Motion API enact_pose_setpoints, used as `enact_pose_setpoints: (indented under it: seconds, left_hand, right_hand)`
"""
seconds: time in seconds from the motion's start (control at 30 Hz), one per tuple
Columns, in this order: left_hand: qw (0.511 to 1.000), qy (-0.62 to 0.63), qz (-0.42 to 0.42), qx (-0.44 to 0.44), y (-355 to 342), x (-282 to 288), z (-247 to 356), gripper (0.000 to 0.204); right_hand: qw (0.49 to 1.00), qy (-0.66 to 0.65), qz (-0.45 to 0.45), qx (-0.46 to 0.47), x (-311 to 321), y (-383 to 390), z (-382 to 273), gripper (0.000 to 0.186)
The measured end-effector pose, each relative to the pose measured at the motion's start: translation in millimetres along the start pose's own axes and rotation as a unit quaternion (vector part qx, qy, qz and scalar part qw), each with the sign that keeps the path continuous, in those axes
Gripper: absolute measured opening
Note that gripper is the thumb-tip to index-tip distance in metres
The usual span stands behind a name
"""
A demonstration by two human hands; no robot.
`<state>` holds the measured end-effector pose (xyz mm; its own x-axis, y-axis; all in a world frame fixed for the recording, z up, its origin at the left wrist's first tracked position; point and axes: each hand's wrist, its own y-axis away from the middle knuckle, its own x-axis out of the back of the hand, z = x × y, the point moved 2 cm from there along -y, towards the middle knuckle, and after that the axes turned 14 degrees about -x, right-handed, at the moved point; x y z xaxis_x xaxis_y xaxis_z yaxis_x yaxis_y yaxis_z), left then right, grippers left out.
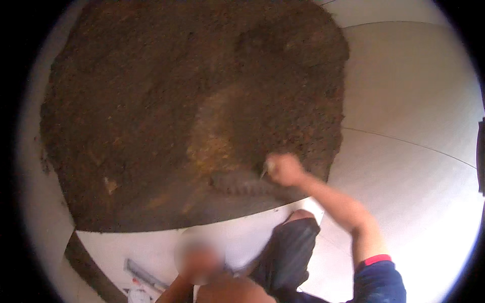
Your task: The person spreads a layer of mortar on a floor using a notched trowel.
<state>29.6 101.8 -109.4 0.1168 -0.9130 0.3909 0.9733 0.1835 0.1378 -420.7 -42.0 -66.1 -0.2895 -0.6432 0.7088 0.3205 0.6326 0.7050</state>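
Note:
My right hand (285, 169) is closed around the pale handle of a trowel. The trowel's grey blade (242, 183) is smeared by motion and lies low over a wide bed of dark brown, crumbly mortar (151, 86). A row of notch-like marks shows along the blade's near side. Yellowish material (214, 144) streaks the mortar just beyond the blade. My left hand (199, 260) is near my bent knee, above a white tile; a blurred patch covers its fingers, so I cannot make out whether it holds anything.
Large pale tiles (404, 101) border the mortar on the right. A white tile (126, 242) edges it nearest me. Lower left, a long grey straight tool (144, 274) lies beside a small white object (139, 295). My knee (298, 227) is close to the mortar's near edge.

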Motion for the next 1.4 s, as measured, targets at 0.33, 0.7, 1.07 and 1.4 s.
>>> enact_pose_setpoints:
  seconds: [0.33,0.7,1.07,1.4]
  left_hand:
    - [0.981,-0.145,0.127,-0.018,-8,9,3,0.007]
    - [0.961,-0.192,0.201,0.020,-10,10,10,0.014]
    - [0.975,-0.119,0.187,0.011,10,-53,-31,0.012]
    - [0.944,-0.176,0.230,-0.159,-53,58,14,0.011]
  right_hand:
    - [0.944,-0.020,0.240,-0.227,10,-46,129,0.018]
    - [0.953,-0.199,0.204,-0.103,116,-60,75,0.024]
    - [0.939,-0.141,0.215,-0.228,86,-94,116,0.024]
    - [0.877,-0.329,0.286,-0.202,288,-61,279,0.040]
